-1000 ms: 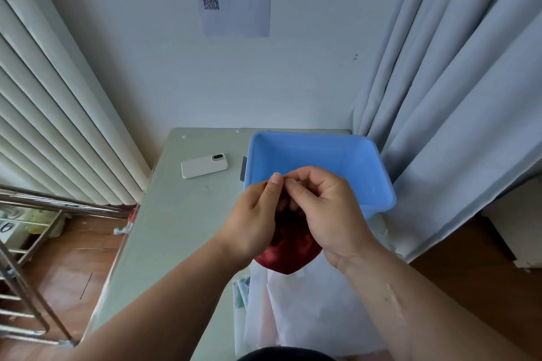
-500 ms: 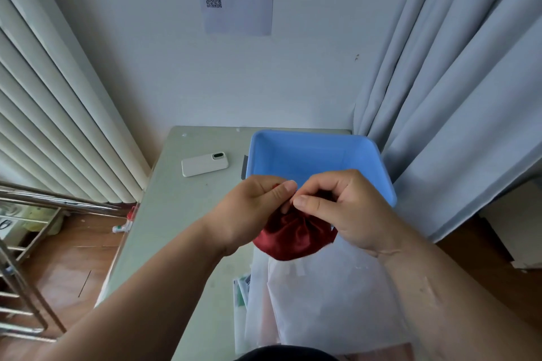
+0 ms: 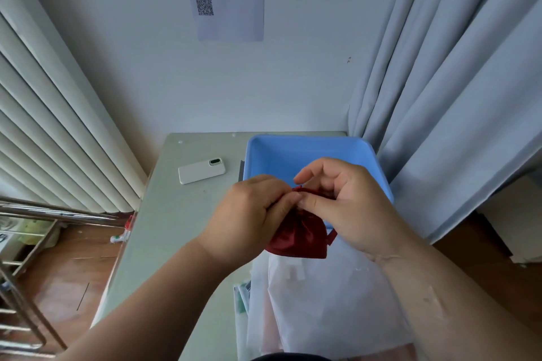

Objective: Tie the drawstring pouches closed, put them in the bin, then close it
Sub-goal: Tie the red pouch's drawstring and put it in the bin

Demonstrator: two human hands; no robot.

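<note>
A dark red drawstring pouch (image 3: 299,236) hangs in the air in front of the open blue bin (image 3: 308,152). My left hand (image 3: 249,214) pinches its gathered top from the left. My right hand (image 3: 346,202) pinches the red cord at the neck with its thumb, index finger raised and curled above. A loose end of cord (image 3: 333,236) dangles under my right palm. The bin's inside is mostly hidden by my hands; what shows of it holds nothing.
A white phone (image 3: 202,170) lies on the pale green table (image 3: 176,214) left of the bin. White translucent bags (image 3: 322,302) lie on the near part of the table. Curtains hang at the right, a radiator and metal rack at the left.
Both hands have shifted slightly right and lower with the pouch. My right index finger has lifted off the neck, and a cord end now hangs below my right hand.
</note>
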